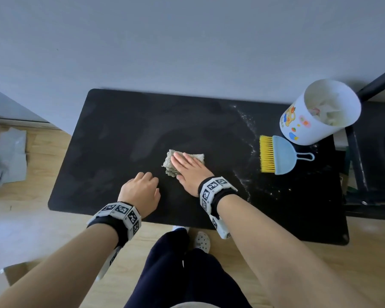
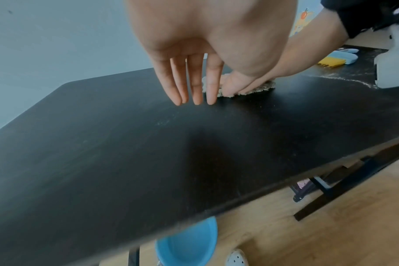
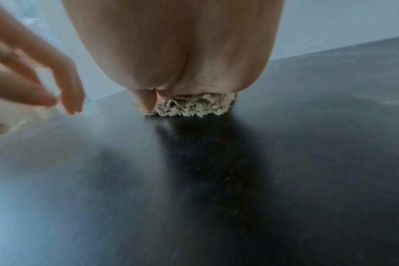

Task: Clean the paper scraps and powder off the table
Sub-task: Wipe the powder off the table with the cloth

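A folded grey-beige cloth (image 1: 169,163) lies near the middle of the black table (image 1: 120,141). My right hand (image 1: 187,166) lies flat on top of it with straight fingers, pressing it down; in the right wrist view the cloth's edge (image 3: 194,107) shows under the palm. My left hand (image 1: 142,188) hovers just left of the cloth, holding nothing, its fingers (image 2: 195,86) hanging straight down over the tabletop. A curved trail of white powder (image 1: 247,130) runs down the table right of the cloth, also visible as a powder line (image 2: 344,79).
A white cup-shaped bin (image 1: 298,121) with crumpled paper inside stands at the back right. A yellow-bristled brush (image 1: 266,154) sits in a blue dustpan (image 1: 286,155) beside it. A blue bowl (image 2: 189,241) lies on the floor under the table's front edge.
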### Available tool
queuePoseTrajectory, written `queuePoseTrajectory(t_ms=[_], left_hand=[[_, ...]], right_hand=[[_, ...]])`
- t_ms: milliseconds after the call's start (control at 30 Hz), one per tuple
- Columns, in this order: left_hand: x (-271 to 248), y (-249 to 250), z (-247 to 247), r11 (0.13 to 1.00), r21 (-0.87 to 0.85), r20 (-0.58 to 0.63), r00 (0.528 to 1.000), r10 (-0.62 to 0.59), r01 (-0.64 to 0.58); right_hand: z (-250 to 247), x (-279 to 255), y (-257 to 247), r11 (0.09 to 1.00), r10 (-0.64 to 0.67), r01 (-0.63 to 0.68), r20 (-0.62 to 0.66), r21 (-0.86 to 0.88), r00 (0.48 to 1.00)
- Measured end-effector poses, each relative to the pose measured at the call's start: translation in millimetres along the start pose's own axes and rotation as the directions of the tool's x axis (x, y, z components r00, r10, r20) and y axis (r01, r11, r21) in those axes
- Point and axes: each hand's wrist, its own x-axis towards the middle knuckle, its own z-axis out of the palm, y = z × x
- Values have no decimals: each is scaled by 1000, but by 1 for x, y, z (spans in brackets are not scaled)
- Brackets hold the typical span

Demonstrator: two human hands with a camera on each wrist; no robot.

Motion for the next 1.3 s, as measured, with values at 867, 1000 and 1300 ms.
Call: queuePoseTrajectory(t_ms=[867, 1000, 1300], left_hand=[[167, 10, -34, 937, -86, -74, 940, 332, -338], [173, 6, -38, 943, -79, -29, 946, 323, -324], [156, -7, -35, 952, -30, -29, 952, 304, -305]], right_hand=[[-104, 103, 103, 904, 411, -381, -151, 193, 899], [-99, 63, 140, 829, 546, -503, -159, 244, 823], [-97, 74, 98, 810, 560, -519, -97, 271, 823]])
